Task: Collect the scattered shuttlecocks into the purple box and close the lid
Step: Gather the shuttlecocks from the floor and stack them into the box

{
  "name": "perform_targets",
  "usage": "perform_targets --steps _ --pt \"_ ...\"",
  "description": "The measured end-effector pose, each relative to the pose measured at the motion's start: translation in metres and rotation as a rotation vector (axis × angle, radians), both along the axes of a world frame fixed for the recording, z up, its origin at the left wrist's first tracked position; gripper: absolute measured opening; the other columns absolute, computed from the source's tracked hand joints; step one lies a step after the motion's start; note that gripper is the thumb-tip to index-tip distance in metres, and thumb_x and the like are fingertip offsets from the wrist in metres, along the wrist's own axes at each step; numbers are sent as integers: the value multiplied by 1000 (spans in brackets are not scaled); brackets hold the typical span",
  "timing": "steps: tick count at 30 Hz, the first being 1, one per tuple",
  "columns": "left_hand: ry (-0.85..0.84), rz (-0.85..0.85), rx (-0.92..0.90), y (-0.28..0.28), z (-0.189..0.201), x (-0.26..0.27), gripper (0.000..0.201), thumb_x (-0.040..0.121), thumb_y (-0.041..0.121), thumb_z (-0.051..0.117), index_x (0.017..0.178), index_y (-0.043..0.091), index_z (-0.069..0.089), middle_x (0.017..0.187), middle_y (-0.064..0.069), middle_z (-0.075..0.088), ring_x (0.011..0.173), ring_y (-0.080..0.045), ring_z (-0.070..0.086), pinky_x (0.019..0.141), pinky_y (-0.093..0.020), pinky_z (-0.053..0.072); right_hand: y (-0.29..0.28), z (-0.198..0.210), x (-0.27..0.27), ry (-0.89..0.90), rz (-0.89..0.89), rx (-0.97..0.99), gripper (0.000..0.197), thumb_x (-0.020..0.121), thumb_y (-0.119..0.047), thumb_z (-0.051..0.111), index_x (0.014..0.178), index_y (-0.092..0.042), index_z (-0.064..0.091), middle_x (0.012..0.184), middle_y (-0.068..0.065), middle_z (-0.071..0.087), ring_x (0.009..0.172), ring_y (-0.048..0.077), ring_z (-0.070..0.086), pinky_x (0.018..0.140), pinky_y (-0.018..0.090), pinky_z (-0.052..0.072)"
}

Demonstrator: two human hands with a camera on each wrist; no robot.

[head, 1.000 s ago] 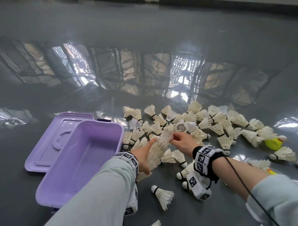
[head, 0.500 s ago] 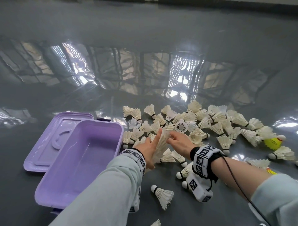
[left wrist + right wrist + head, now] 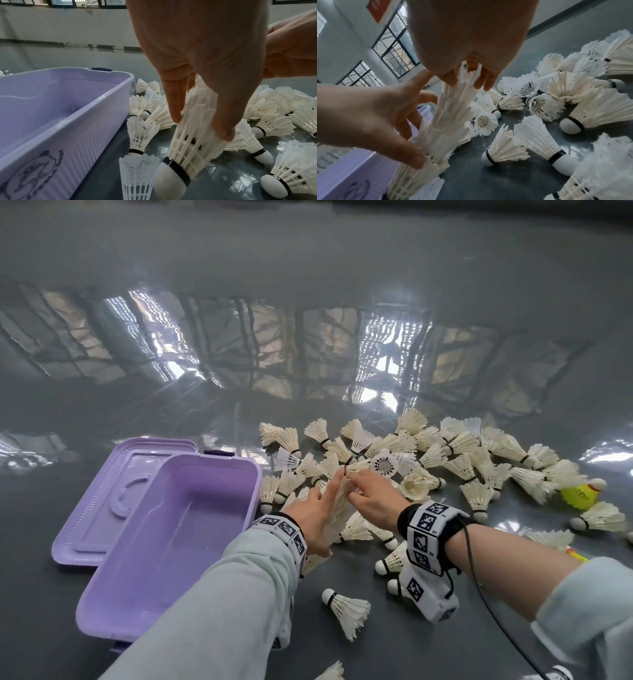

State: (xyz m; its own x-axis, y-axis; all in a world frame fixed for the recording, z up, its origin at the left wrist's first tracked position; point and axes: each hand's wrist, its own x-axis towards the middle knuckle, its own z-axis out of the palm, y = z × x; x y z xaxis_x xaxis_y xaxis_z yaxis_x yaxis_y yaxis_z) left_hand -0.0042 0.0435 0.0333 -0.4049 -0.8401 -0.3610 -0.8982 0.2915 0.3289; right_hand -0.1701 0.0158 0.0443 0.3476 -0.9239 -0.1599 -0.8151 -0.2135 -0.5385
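While the left hand point(image 3: 317, 517) grips a nested stack of shuttlecocks point(image 3: 193, 136) beside the open purple box point(image 3: 164, 542), right hand point(image 3: 371, 498) fingers point(image 3: 481, 79) pinch the stack's top feathers; loose shuttlecocks point(image 3: 462, 463) lie beyond.

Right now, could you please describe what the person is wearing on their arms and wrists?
Both arms wear pale mint sleeves. Each wrist carries a white band of black square markers: left band, right band. A thin black cable trails from the right one. Both hands are bare.
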Motion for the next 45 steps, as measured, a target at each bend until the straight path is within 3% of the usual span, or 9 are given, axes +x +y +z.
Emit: perform_targets --steps 3,7,13,18,21,27,36,42,45 --pt "10 56 45 0 -4 2 154 56 36 90 126 45 -47 137 -19 41 113 -38 55 93 -51 48 2 -4 5 -17 -17 51 13 86 -17 50 90 -7 57 97 8 55 92 22 49 79 31 39" --pt "64 99 137 -1 -9 4 151 56 36 89 129 42 -43 142 -12 45 122 -31 52 102 -46 44 9 -8 8 -157 -181 185 28 89 -19 51 116 -15 50 105 3 59 94 18 55 76 25 39" --pt "165 318 245 2 -14 9 147 65 16 84 131 32 -47 144 -14 43 118 -29 54 99 -40 46 1 -8 10 -310 -253 164 18 96 -26 48 86 -14 58 80 -4 55 70 9 47 59 18 35" --pt "275 497 368 -5 -11 16 124 50 19 77 149 22 1 140 -16 44 116 -30 51 98 -40 48 -5 -13 9 -393 -321 199 26 96 -19 48 70 -23 49 69 -7 49 62 9 43 57 23 35" --pt "384 472 387 -4 -6 16 86 70 6 72 140 16 24 120 -10 52 105 -22 53 97 -36 47 -8 -18 8 -457 -394 246 22 95 -19 49 73 -19 52 74 0 53 72 17 48 71 36 44" --pt "456 434 323 1 6 10 102 73 3 67 152 22 6 122 -3 50 105 -18 52 91 -26 45 -11 -22 5 -487 -439 293 18 95 -18 48 87 -5 58 85 8 56 79 20 50 76 36 44" --pt "369 419 201 -1 8 3 81 69 88 38 133 38 33 126 2 58 110 -21 58 99 -43 44 -12 -22 7 -588 -471 377 24 97 -12 46 73 -16 53 74 6 54 68 19 49 65 33 42" --pt "143 405 112 -2 6 7 59 90 64 35 140 32 28 132 -6 55 113 -26 56 98 -46 42 -6 -18 15 -654 -410 438 27 97 -8 46 71 -17 51 70 4 49 61 14 44 56 24 36" --pt "195 390 191 -1 4 9 72 86 72 34 146 34 23 138 -6 53 119 -27 54 101 -42 41 -5 -17 17 -647 -392 443 28 97 -11 46 70 -17 49 73 6 48 62 14 43 55 24 35"
